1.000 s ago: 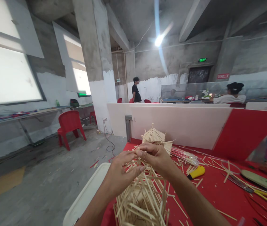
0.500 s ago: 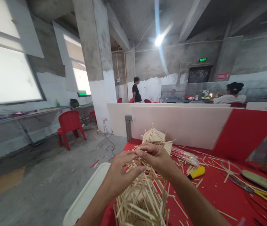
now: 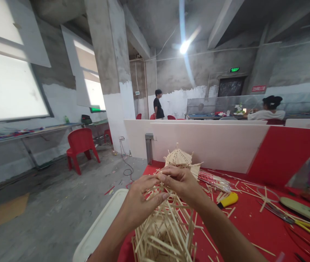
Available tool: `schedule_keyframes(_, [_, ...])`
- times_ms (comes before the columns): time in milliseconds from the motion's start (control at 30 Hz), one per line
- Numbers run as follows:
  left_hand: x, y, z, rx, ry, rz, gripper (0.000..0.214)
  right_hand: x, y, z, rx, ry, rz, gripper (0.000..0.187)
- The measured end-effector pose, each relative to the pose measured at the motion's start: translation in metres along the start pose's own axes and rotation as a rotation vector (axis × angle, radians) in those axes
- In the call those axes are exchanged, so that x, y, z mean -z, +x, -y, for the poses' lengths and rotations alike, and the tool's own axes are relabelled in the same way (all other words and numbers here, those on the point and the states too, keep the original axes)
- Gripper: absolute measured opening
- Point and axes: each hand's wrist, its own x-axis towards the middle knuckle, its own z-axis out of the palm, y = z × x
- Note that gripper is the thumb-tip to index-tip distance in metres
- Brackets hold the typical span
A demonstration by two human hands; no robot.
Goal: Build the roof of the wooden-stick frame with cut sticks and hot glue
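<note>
A pavilion-like model of pale wooden sticks point(image 3: 168, 233) stands in front of me, its open frame rising to a narrow top. My left hand point(image 3: 142, 198) curls around the left side of that top, thumb against the sticks and fingers on the far side. From the right, my right hand point(image 3: 180, 182) meets it, thumb and fingers pinched together at the peak. The fingertips of both hands touch there. Whatever lies inside the right pinch is hidden. Just behind the hands is a second stick model with a conical roof point(image 3: 179, 157).
On the red tabletop point(image 3: 242, 225) lie loose sticks, a yellow-handled cutter point(image 3: 228, 200), a bagged bundle of sticks point(image 3: 215, 181) and yellow-handled pliers point(image 3: 288, 218). White boards point(image 3: 206, 145) border the far side. A pale tray point(image 3: 100, 225) sits at left. Two people are in the background.
My hands and the stick model keep the same position. In the background, the seated person's head and arm have shifted slightly.
</note>
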Motion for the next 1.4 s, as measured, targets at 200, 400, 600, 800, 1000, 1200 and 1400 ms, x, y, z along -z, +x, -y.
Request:
schedule_keyframes(200, [0.0000,0.0004,-0.0014,0.000,0.004,-0.002,0.019,0.0000,0.0003,-0.0011,0.014,0.008,-0.003,0.021])
schedule_keyframes(400, [0.0010,0.0007,-0.0027,0.004,0.006,-0.003,0.017,-0.0003,-0.0003,-0.0024,0.007,0.013,-0.002,0.020])
schedule_keyframes(600, [0.0014,0.0012,-0.0039,0.014,0.004,0.002,0.018,0.0000,-0.0001,-0.0014,0.014,0.005,0.005,0.022])
schedule_keyframes(800, [0.0010,0.0018,-0.0028,0.006,0.001,0.012,0.020,-0.0001,0.0001,-0.0013,0.016,0.003,-0.003,0.021])
schedule_keyframes(1000, [0.0012,0.0014,-0.0032,0.004,0.006,0.009,0.019,-0.0004,0.0000,-0.0007,0.007,0.014,-0.001,0.020])
schedule_keyframes(1200, [0.0013,0.0006,-0.0035,0.014,0.015,0.007,0.017,-0.0007,-0.0005,0.0016,0.001,0.019,-0.009,0.019])
schedule_keyframes(1400, [0.0009,0.0000,-0.0014,0.008,0.009,0.008,0.017,-0.0006,0.0000,0.0008,0.005,0.003,-0.002,0.019])
